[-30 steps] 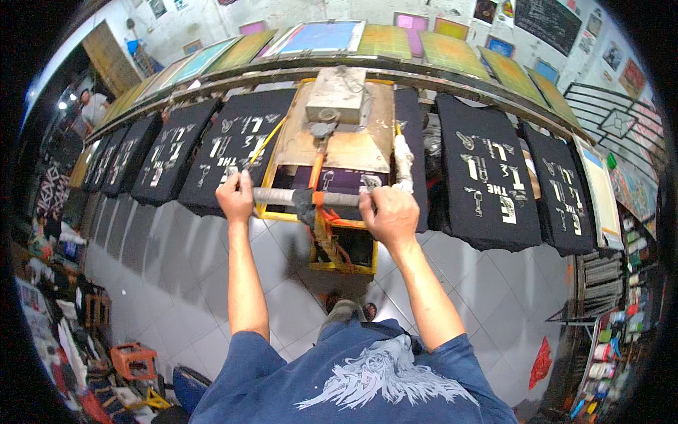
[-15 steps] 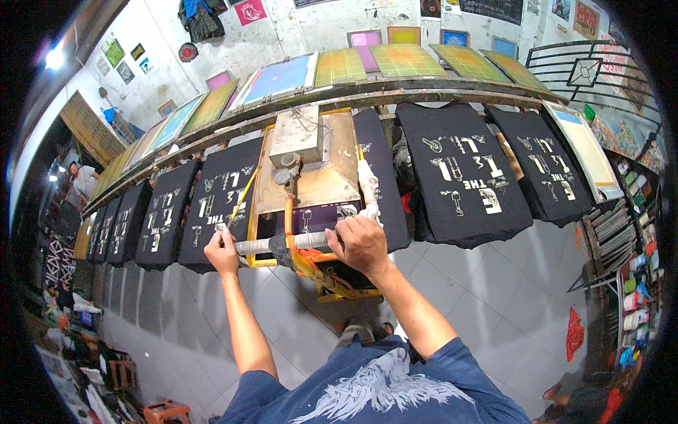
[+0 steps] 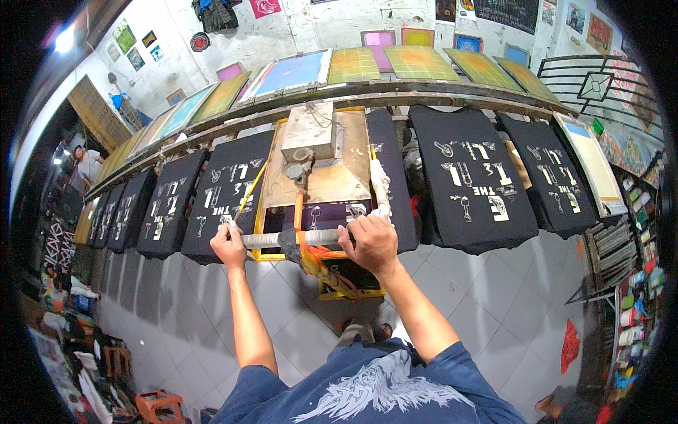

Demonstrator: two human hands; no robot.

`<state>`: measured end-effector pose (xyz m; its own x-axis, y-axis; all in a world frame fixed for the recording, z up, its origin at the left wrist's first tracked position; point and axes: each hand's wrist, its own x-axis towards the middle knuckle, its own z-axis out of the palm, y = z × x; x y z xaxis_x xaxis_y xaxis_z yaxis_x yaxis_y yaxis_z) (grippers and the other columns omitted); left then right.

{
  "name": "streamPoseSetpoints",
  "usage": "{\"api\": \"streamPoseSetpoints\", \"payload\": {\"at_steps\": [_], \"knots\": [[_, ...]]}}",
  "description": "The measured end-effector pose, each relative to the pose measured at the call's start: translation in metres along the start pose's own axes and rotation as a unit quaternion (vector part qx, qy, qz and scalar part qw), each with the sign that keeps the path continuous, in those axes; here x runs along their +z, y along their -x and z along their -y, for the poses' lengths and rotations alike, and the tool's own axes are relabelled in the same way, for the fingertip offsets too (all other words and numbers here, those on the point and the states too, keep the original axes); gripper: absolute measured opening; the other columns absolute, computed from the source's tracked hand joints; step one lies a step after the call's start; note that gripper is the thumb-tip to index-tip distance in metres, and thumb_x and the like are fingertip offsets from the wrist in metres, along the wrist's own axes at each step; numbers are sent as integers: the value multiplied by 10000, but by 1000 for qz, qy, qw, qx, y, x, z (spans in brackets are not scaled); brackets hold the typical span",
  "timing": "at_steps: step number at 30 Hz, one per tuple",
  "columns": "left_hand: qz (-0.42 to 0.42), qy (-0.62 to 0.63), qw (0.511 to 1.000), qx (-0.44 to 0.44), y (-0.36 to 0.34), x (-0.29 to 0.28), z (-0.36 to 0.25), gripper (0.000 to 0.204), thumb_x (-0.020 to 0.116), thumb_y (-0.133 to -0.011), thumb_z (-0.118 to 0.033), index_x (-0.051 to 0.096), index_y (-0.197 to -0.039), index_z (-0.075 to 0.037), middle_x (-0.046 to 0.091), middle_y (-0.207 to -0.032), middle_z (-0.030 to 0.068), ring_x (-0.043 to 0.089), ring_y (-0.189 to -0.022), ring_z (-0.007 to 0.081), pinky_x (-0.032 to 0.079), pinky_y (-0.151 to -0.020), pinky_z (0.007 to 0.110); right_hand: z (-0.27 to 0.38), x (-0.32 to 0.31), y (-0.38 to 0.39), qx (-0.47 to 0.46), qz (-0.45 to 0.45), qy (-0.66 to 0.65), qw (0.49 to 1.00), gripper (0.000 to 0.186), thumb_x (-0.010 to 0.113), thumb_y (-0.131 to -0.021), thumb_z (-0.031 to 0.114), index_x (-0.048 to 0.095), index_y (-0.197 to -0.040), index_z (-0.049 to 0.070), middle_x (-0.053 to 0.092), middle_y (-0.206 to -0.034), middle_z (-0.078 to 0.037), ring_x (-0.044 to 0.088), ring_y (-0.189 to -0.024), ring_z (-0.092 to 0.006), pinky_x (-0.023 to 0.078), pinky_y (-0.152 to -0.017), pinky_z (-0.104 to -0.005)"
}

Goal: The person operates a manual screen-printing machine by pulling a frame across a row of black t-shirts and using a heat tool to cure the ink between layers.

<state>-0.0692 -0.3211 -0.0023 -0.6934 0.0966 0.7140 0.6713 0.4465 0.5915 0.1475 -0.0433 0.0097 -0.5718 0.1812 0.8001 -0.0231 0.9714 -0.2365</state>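
Head view: both my hands are on one grey taped bar (image 3: pixel 321 237), which runs crosswise in front of me. The fingers of my left hand (image 3: pixel 229 246) are curled around its left end, and those of my right hand (image 3: pixel 372 244) are closed over the right end, knuckles up. Between them, dark tape (image 3: pixel 287 244) binds the bar near its middle, and an orange cable (image 3: pixel 299 210) passes over it there.

Just beyond the bar, a broad metal panel (image 3: pixel 350 166) sits within a yellow frame (image 3: pixel 267 257), with a pale metal box (image 3: pixel 305 138) on top. A thin yellow rod (image 3: pixel 252 189) slants down on the left toward my left hand; on the right, a white wrapped piece (image 3: pixel 379 185) reaches down close to my right hand.

The panel covers part of a dark printed surface. To either side lie black printed shirts: one (image 3: pixel 224 187) just left of the frame, another (image 3: pixel 459 205) on the right. Behind them, a row of framed screens (image 3: pixel 421 63) leans along a long rail (image 3: pixel 395 97). Tiled floor (image 3: pixel 487 290) shows below, with a red scrap (image 3: pixel 570 346) on it at the right.
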Motion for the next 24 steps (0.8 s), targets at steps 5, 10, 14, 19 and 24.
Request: {"api": "streamPoseSetpoints", "payload": {"at_steps": [5,10,14,19,24], "knots": [[-18,4,1000,21,-1,0,-1,421,594,-1017,-196,576,-644,-2,527,-550,47,460,-518,107,350,-510,331,-2,5,-1,2,-2,-8,1000,309,681,-907,292,545,-689,121,536,-644,-66,588,-611,-266,490,-574,-429],[-13,-2,1000,-7,7,-7,-17,372,615,-992,-170,567,-660,-11,527,-548,80,486,-506,146,378,-516,351,-6,2,1,-9,-10,24,1000,308,678,-902,282,538,-681,120,546,-635,-68,588,-601,-268,487,-568,-430],[-5,-26,1000,8,26,-19,-29,354,636,-964,-131,495,-659,-20,489,-556,137,468,-467,263,370,-496,395,-5,-8,0,17,-17,31,999,243,698,-854,222,575,-668,127,565,-613,-57,603,-581,-271,495,-577,-425],[-27,-20,999,35,39,-31,-36,401,624,-976,-168,474,-636,-17,437,-547,141,463,-464,218,366,-493,405,17,-24,4,68,-4,43,997,267,703,-822,182,565,-610,97,580,-595,-93,603,-573,-294,482,-588,-432],[8,18,997,72,36,-59,-12,325,625,-910,-103,482,-627,-33,479,-583,155,514,-527,357,417,-521,435,71,-31,26,100,-13,98,990,278,704,-831,181,562,-607,99,567,-592,-89,596,-577,-293,457,-580,-423]]}}
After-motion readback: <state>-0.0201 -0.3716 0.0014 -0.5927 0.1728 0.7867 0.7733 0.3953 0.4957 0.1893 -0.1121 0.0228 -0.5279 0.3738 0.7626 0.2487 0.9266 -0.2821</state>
